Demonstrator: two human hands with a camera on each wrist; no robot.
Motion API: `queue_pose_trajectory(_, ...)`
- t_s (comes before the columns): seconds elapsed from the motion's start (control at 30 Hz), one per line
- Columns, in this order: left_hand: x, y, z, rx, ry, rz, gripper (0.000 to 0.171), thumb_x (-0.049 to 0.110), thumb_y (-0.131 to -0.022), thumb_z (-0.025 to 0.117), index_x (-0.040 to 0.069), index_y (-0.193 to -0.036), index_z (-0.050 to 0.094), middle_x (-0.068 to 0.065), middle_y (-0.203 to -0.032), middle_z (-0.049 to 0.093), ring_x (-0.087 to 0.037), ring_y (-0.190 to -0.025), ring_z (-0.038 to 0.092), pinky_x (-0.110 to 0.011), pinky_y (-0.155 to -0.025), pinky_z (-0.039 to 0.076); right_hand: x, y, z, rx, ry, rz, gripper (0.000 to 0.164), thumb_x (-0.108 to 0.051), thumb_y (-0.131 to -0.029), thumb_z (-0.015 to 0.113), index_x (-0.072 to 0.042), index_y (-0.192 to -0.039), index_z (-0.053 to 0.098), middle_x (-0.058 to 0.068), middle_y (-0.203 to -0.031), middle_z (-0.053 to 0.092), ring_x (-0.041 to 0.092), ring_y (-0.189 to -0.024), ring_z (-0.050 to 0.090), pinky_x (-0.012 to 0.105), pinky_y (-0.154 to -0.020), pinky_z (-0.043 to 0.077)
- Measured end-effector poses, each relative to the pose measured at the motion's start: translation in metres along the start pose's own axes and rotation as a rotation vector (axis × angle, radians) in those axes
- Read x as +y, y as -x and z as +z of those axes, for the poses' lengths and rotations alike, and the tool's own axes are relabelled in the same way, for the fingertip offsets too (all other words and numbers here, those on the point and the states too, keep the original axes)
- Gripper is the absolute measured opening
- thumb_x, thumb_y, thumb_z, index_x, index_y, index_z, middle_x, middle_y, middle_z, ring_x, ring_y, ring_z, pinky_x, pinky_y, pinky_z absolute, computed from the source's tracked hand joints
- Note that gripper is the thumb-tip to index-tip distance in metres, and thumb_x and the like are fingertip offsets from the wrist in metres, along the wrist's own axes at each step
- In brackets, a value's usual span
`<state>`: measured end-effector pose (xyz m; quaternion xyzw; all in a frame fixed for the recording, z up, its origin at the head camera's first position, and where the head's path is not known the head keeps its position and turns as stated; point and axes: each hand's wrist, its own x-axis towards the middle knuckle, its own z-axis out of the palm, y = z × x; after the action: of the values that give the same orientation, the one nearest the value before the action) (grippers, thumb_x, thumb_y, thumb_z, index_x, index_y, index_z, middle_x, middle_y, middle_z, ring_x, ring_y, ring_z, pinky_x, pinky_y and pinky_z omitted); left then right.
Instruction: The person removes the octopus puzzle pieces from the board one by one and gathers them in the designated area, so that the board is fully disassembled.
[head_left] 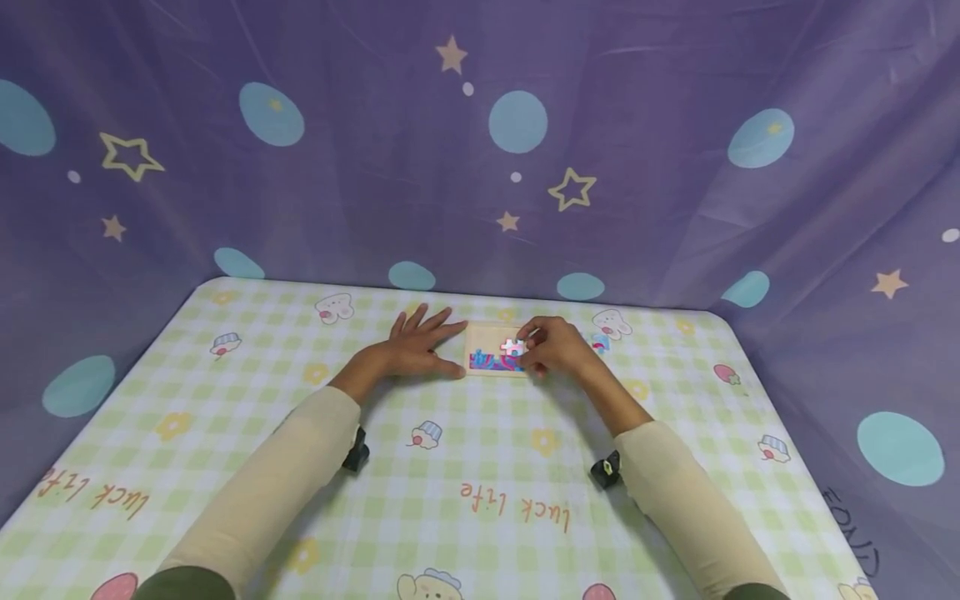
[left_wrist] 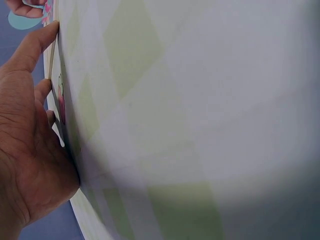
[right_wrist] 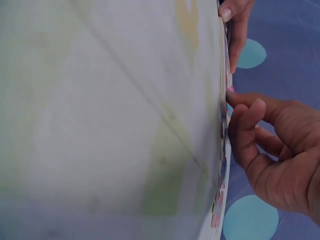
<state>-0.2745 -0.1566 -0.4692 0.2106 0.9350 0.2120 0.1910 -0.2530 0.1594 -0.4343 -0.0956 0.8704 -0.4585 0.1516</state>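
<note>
A small wooden puzzle tray [head_left: 491, 336] lies on the table with several blue, pink and purple jigsaw pieces [head_left: 487, 361] fitted along its near side. My left hand [head_left: 416, 346] is spread flat beside it, thumb and index fingertip touching the tray's left edge; in the left wrist view the thumb [left_wrist: 37, 45] meets that edge. Over the tray's right part, my right hand [head_left: 555, 346] pinches a pale pink and blue jigsaw piece [head_left: 512, 347]. The right wrist view shows the curled fingers of the right hand [right_wrist: 275, 145], but the pinched piece is mostly hidden there.
Loose colourful jigsaw pieces [head_left: 601, 342] lie just right of the right hand. A checked, printed cloth [head_left: 480, 450] covers the table. Behind the far edge hangs a purple curtain [head_left: 420, 183] with stars and blue spots.
</note>
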Motion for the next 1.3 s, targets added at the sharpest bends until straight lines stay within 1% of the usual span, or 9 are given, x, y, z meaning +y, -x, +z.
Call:
queue_pose_trajectory(0.17, 0.001, 0.002, -0.001, 0.002, 0.002, -0.001, 0.104, 0.076, -0.096, 0.072, 0.041, -0.181, 0.024, 0.006, -0.193, -0.003, -0.034, -0.177, -0.023, -0.065, -0.139, -0.021, -0.002, -0.001, 0.002, 0.032, 0.018, -0.018, 0.037, 0.002, -0.087, 0.088, 0.000, -0.121, 0.072, 0.014, -0.111, 0.072, 0.011, -0.057, 0.067, 0.027, -0.059, 0.060)
queue_pose_trajectory(0.27, 0.001, 0.001, -0.001, 0.004, 0.000, -0.003, 0.102, 0.074, -0.097, 0.073, 0.042, -0.181, 0.023, 0.007, -0.193, -0.003, -0.034, -0.177, -0.024, -0.065, -0.139, -0.021, -0.003, -0.001, 0.003, 0.036, 0.013, -0.027, 0.036, 0.004, -0.086, 0.087, 0.001, -0.118, 0.070, 0.019, -0.116, 0.072, 0.012, -0.059, 0.067, 0.028, -0.058, 0.060)
queue_pose_trajectory(0.37, 0.001, 0.001, -0.001, 0.005, -0.003, -0.004, 0.102, 0.073, -0.097, 0.073, 0.043, -0.181, 0.023, 0.008, -0.193, -0.004, -0.034, -0.177, -0.024, -0.065, -0.139, -0.021, -0.004, 0.000, 0.003, 0.038, 0.009, -0.041, 0.033, 0.006, -0.086, 0.086, 0.002, -0.113, 0.069, 0.019, -0.116, 0.073, 0.013, -0.060, 0.067, 0.028, -0.058, 0.060)
queue_pose_trajectory(0.43, 0.001, 0.001, -0.001, 0.003, -0.003, -0.007, 0.102, 0.073, -0.097, 0.073, 0.044, -0.181, 0.023, 0.008, -0.193, -0.004, -0.034, -0.177, -0.024, -0.065, -0.139, -0.021, -0.005, 0.000, 0.003, 0.034, 0.008, -0.045, 0.028, 0.005, -0.086, 0.086, 0.002, -0.110, 0.070, 0.016, -0.106, 0.076, 0.013, -0.059, 0.066, 0.028, -0.058, 0.058)
queue_pose_trajectory(0.6, 0.000, 0.000, -0.001, -0.003, -0.003, -0.015, 0.103, 0.075, -0.096, 0.073, 0.045, -0.181, 0.022, 0.010, -0.193, -0.004, -0.033, -0.177, -0.024, -0.064, -0.139, -0.021, -0.006, 0.001, 0.003, 0.029, 0.019, -0.033, 0.025, 0.003, -0.086, 0.086, 0.000, -0.110, 0.079, 0.014, -0.095, 0.080, 0.014, -0.057, 0.064, 0.027, -0.058, 0.054)
queue_pose_trajectory(0.8, -0.003, -0.002, 0.000, 0.002, -0.008, -0.009, 0.103, 0.074, -0.096, 0.073, 0.044, -0.181, 0.023, 0.009, -0.193, -0.004, -0.033, -0.177, -0.024, -0.064, -0.139, -0.020, -0.006, -0.002, 0.004, 0.051, 0.047, -0.018, 0.034, 0.003, -0.082, 0.086, -0.005, -0.115, 0.083, 0.015, -0.106, 0.081, 0.014, -0.058, 0.063, 0.027, -0.059, 0.052)
queue_pose_trajectory(0.9, -0.004, -0.003, 0.000, 0.002, -0.008, -0.009, 0.103, 0.075, -0.096, 0.074, 0.045, -0.181, 0.023, 0.009, -0.193, -0.004, -0.033, -0.177, -0.024, -0.064, -0.139, -0.020, -0.005, -0.002, 0.004, 0.055, 0.044, -0.028, 0.031, 0.001, -0.086, 0.086, -0.006, -0.116, 0.083, 0.014, -0.114, 0.081, 0.014, -0.061, 0.064, 0.027, -0.061, 0.053)
queue_pose_trajectory(1.1, -0.004, -0.003, 0.000, 0.000, -0.002, -0.006, 0.104, 0.077, -0.095, 0.073, 0.045, -0.181, 0.023, 0.009, -0.193, -0.003, -0.033, -0.178, -0.023, -0.065, -0.140, -0.019, 0.000, -0.002, 0.001, 0.099, 0.002, -0.069, 0.018, -0.004, -0.100, 0.080, -0.002, -0.118, 0.082, 0.019, -0.114, 0.080, 0.013, -0.069, 0.071, 0.027, -0.064, 0.059)
queue_pose_trajectory(1.3, -0.001, 0.002, -0.001, -0.005, 0.006, 0.010, 0.106, 0.082, -0.094, 0.071, 0.044, -0.181, 0.023, 0.006, -0.193, -0.003, -0.035, -0.178, -0.022, -0.066, -0.139, -0.020, 0.005, 0.002, -0.005, 0.123, -0.042, -0.032, 0.024, -0.007, -0.104, 0.078, -0.003, -0.127, 0.076, 0.019, -0.114, 0.081, 0.019, -0.080, 0.078, 0.030, -0.069, 0.064)
